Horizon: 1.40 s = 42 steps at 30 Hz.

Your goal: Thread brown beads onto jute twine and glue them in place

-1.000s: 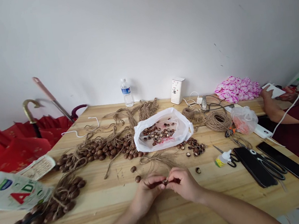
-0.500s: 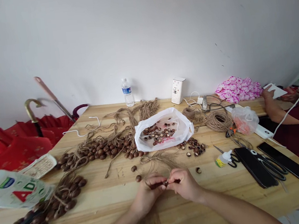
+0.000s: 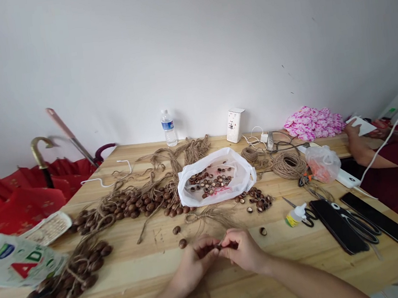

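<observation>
Left hand point(image 3: 195, 261) and right hand point(image 3: 243, 250) meet near the worktop's point(image 3: 146, 286) front edge, both pinched narrowly on a small brown piece point(image 3: 218, 246) (mostly hidden by the fingers). Mid-worktop, an open white bag point(image 3: 209, 201) contains cracked shells point(image 3: 219, 182). A shallow tray point(image 3: 69, 223) at the left edge bears pale bits point(image 3: 49, 228); toward the right edge, a translucent bag point(image 3: 325, 154) holds pinkish contents point(image 3: 321, 171).

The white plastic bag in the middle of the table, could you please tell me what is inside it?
Inside the white plastic bag lie brown shells, some showing pale insides. Whatever lies beneath them or behind its near rim is covered.
</observation>
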Tool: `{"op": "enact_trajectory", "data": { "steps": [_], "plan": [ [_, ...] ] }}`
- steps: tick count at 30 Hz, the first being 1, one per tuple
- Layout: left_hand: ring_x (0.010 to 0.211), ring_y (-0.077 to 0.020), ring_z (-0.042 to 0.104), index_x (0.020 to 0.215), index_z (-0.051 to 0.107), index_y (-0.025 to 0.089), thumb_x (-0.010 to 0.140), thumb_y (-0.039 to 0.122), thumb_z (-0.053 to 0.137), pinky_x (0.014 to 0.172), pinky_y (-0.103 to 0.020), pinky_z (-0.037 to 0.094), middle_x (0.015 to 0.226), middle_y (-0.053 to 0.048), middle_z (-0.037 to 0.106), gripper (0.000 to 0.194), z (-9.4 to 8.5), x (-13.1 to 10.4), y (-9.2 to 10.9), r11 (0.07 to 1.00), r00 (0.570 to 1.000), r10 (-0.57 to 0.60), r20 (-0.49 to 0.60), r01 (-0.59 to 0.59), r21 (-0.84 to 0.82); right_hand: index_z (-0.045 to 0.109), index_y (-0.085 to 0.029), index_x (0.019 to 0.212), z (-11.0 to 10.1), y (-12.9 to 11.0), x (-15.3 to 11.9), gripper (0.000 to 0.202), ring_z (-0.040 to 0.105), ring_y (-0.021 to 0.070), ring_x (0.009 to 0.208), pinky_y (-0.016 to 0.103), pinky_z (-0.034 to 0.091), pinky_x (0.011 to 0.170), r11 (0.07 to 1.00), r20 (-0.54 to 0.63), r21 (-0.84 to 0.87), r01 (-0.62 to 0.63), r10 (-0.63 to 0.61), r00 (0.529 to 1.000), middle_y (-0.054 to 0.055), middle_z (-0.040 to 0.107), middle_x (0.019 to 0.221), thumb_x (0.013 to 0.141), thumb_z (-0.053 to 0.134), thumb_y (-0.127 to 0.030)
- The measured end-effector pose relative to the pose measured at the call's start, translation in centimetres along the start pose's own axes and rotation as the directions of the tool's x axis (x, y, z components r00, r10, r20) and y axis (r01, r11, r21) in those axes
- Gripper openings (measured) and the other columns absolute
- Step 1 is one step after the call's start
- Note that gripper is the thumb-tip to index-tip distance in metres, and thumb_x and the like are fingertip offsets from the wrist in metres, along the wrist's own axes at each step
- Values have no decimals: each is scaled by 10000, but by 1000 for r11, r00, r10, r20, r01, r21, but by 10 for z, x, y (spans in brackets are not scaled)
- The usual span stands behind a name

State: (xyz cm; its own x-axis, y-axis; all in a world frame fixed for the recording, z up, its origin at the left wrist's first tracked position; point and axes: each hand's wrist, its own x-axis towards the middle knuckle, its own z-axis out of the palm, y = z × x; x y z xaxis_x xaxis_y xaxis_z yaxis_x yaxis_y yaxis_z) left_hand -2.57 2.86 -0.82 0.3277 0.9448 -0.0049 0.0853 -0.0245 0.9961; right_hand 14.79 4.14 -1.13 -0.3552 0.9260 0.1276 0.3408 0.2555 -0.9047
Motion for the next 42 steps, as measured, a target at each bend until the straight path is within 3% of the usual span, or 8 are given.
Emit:
{"op": "enact_trajectory", "data": {
  "steps": [7, 13, 30, 42],
  "plan": [
    [755, -178, 550, 860, 629, 162, 749, 394, 626, 690, -291, 429, 797, -37, 606, 257, 4, -1, -6, 996, 1000, 17, 14, -16, -84, 550, -143, 648, -2, 6, 2, 349, 481, 82, 404, 184, 338, 393, 971, 137, 150, -188, 168, 976, -39, 509, 525, 641, 743, -433],
    [724, -164, 523, 826, 611, 152, 732, 395, 650, 662, -282, 401, 759, -31, 598, 264, 7, 2, -17, 998, 999, 25, -22, -26, -53, 546, -143, 626, -3, 9, 5, 410, 458, 72, 396, 176, 322, 383, 957, 170, 159, -244, 217, 961, -51, 493, 491, 594, 756, -494],
    [675, -142, 479, 816, 575, 158, 749, 441, 612, 620, -262, 368, 716, 1, 555, 294, 9, 1, -10, 999, 999, 8, -31, -9, -45, 568, -136, 634, -8, 13, 9, 466, 425, 63, 381, 164, 297, 366, 962, 261, 132, -238, 198, 945, -55, 480, 436, 640, 673, -590],
    [714, -166, 521, 774, 575, 165, 717, 455, 637, 659, -279, 400, 731, -13, 588, 302, 8, 0, -12, 998, 999, -16, -41, 14, -58, 587, -125, 601, -3, 15, 7, 418, 422, 67, 374, 163, 285, 369, 977, 203, 78, -200, 181, 962, -54, 468, 426, 631, 727, -517]
  ]
}}
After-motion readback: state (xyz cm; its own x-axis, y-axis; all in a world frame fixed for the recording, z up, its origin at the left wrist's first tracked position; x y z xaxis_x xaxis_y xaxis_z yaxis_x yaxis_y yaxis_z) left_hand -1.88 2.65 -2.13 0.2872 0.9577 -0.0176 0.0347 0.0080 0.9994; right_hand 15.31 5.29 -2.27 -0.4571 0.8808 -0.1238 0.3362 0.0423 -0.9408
